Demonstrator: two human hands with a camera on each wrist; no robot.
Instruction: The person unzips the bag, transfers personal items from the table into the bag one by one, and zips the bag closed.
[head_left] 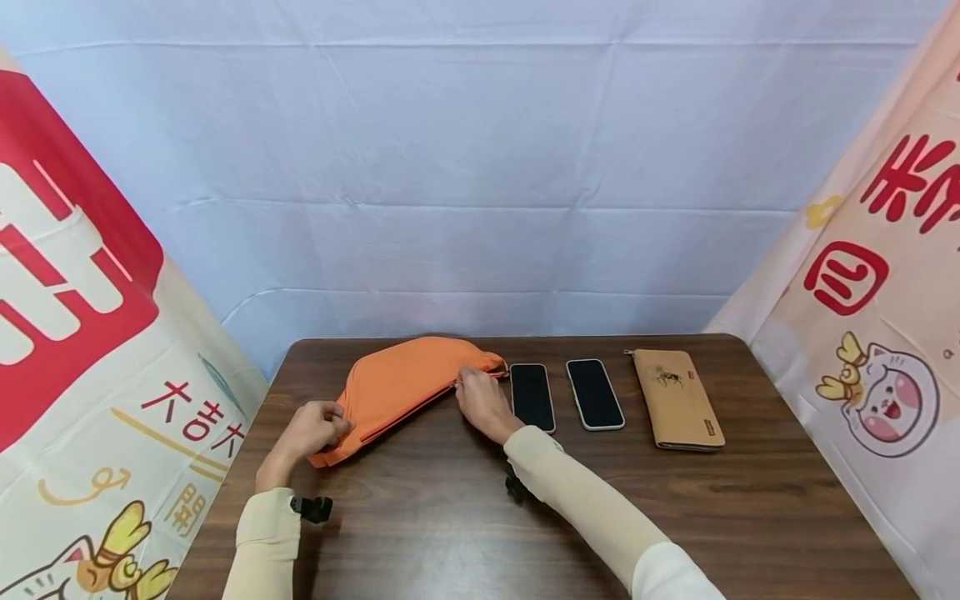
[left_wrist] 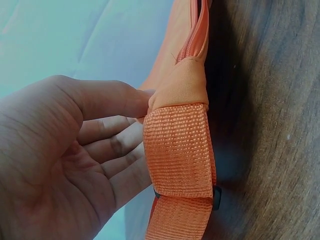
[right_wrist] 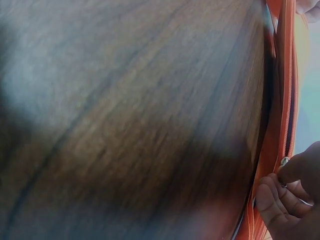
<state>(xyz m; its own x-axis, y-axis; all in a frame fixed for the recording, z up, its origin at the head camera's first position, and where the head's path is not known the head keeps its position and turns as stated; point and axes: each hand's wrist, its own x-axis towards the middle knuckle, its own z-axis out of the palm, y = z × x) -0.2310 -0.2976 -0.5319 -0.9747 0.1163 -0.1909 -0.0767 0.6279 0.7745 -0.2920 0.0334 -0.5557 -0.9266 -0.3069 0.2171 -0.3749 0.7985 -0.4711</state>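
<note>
Your cream sleeves (head_left: 600, 504) sat nearest the head camera, reaching toward the orange bag (head_left: 412, 375), which lay at the far left of the brown table (head_left: 450, 517). Your left hand (head_left: 313, 429) pinched the bag's left end, thumb on the fabric by the orange strap (left_wrist: 177, 150). Your right hand (head_left: 483, 402) pinched the zipper pull (right_wrist: 284, 161) toward the bag's right end. Just right of that hand: dark-screened phone (head_left: 532, 398), then second phone (head_left: 595, 393), then tan wallet (head_left: 678, 400). Pale cloth (head_left: 480, 167) hung behind.
</note>
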